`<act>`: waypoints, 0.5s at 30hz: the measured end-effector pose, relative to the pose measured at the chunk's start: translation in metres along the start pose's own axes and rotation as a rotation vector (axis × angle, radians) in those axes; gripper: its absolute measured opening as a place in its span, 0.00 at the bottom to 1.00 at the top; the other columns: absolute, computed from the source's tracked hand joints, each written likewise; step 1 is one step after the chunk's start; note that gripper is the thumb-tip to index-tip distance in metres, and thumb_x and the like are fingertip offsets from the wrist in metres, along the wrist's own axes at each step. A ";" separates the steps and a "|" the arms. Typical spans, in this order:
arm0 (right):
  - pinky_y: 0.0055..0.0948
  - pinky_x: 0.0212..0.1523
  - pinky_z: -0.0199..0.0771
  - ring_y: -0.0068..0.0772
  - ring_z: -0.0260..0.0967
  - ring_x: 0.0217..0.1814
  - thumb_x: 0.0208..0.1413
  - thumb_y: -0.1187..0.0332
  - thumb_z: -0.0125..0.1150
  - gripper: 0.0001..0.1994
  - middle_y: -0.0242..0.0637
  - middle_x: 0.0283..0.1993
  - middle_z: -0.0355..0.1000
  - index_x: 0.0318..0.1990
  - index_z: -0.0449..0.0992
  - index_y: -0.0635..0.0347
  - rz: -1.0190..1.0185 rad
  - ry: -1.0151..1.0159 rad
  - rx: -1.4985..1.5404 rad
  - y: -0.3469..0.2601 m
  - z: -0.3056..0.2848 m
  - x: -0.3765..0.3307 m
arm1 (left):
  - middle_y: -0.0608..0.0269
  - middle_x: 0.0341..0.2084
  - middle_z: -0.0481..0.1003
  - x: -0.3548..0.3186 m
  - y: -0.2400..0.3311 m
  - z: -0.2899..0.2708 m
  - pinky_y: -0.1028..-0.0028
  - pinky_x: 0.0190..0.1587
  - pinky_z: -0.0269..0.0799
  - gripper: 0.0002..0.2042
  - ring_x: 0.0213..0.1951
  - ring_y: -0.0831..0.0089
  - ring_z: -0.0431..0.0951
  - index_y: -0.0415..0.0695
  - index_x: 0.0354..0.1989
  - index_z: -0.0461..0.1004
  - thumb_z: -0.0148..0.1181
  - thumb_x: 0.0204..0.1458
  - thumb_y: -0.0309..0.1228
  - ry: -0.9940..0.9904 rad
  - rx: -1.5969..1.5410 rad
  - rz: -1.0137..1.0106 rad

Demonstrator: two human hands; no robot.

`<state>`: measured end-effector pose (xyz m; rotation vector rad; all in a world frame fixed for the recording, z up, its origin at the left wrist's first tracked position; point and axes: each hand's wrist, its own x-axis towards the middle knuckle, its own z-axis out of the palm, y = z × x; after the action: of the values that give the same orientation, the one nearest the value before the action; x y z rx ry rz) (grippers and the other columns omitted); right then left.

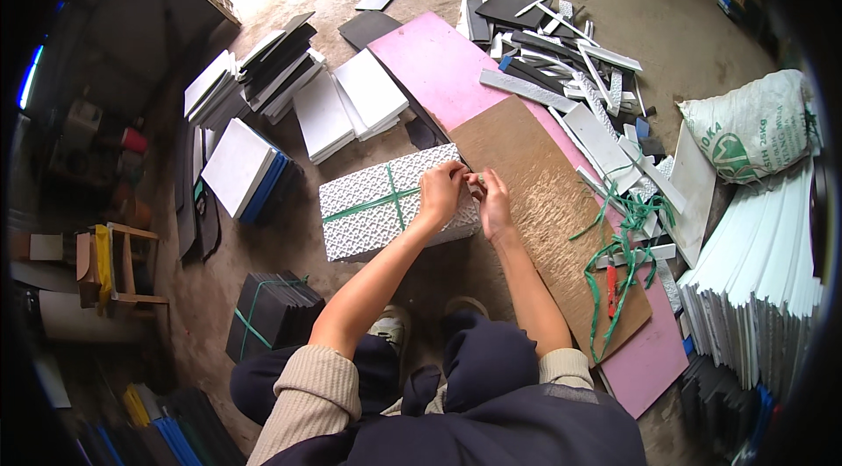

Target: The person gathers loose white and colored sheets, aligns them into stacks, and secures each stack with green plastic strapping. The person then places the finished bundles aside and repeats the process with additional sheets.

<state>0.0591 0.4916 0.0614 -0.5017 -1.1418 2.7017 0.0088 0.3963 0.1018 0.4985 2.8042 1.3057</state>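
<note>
A stack of white foam sheets (pixel 364 233) with a raised lattice pattern lies on the floor in front of me. Green plastic twine (pixel 392 188) crosses over its top in two directions. My left hand (pixel 443 194) is at the right end of the stack, its fingers pinched together on the twine. Close beside it, my right hand (pixel 494 203) pinches too, and a bit of green shows at its fingertips. The fingers partly hide the spot where the twine comes together.
Right of the stack lies a brown board (pixel 544 220) over a pink sheet (pixel 430 62). On it rest loose green twine (pixel 627 247) and a red-handled cutter (pixel 611 286). Offcuts (pixel 570 45) pile beyond; white sheets (pixel 351 102) stand ahead. A tied black bundle (pixel 272 312) sits at left.
</note>
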 end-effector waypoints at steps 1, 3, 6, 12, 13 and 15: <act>0.23 0.40 0.58 0.22 0.60 0.39 0.56 0.62 0.43 0.11 0.32 0.33 0.63 0.34 0.67 0.62 -0.090 0.026 -0.183 0.002 0.005 0.001 | 0.52 0.23 0.75 -0.003 0.002 -0.001 0.72 0.31 0.70 0.07 0.26 0.65 0.76 0.39 0.30 0.75 0.54 0.45 0.27 0.024 0.029 0.043; 0.23 0.43 0.58 0.25 0.59 0.43 0.56 0.62 0.42 0.15 0.36 0.40 0.62 0.37 0.68 0.66 -0.303 0.080 -0.543 -0.003 0.022 0.010 | 0.49 0.23 0.73 -0.002 0.010 0.002 0.67 0.32 0.68 0.06 0.28 0.58 0.74 0.39 0.28 0.74 0.53 0.44 0.26 0.044 0.037 0.081; 0.34 0.51 0.52 0.37 0.52 0.49 0.55 0.62 0.43 0.16 0.43 0.46 0.58 0.35 0.71 0.68 -0.405 0.121 -1.020 -0.008 0.024 0.024 | 0.52 0.23 0.72 -0.008 0.001 0.008 0.64 0.33 0.66 0.05 0.29 0.57 0.71 0.38 0.24 0.71 0.53 0.43 0.26 0.117 0.060 0.176; 0.31 0.48 0.56 0.32 0.57 0.44 0.56 0.61 0.43 0.16 0.39 0.39 0.64 0.36 0.70 0.66 -0.348 -0.015 -1.071 -0.012 0.020 0.051 | 0.55 0.23 0.72 -0.014 0.001 0.014 0.66 0.33 0.66 0.05 0.29 0.60 0.71 0.38 0.25 0.71 0.54 0.42 0.27 0.209 0.125 0.250; 0.28 0.44 0.59 0.29 0.59 0.41 0.56 0.61 0.42 0.16 0.37 0.37 0.65 0.36 0.70 0.66 -0.320 -0.042 -0.972 -0.010 0.012 0.058 | 0.55 0.23 0.72 -0.012 0.003 0.019 0.66 0.33 0.66 0.05 0.29 0.60 0.71 0.38 0.25 0.71 0.54 0.42 0.27 0.225 0.117 0.241; 0.24 0.38 0.64 0.24 0.62 0.35 0.57 0.62 0.42 0.15 0.35 0.33 0.66 0.37 0.69 0.65 -0.199 -0.044 -0.792 -0.009 0.010 0.057 | 0.54 0.25 0.72 -0.015 0.007 0.020 0.66 0.35 0.66 0.07 0.30 0.59 0.71 0.38 0.27 0.72 0.55 0.42 0.29 0.243 0.058 0.120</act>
<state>0.0022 0.5071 0.0604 -0.3850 -2.1316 2.0172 0.0278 0.4108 0.0924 0.5535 3.0602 1.3985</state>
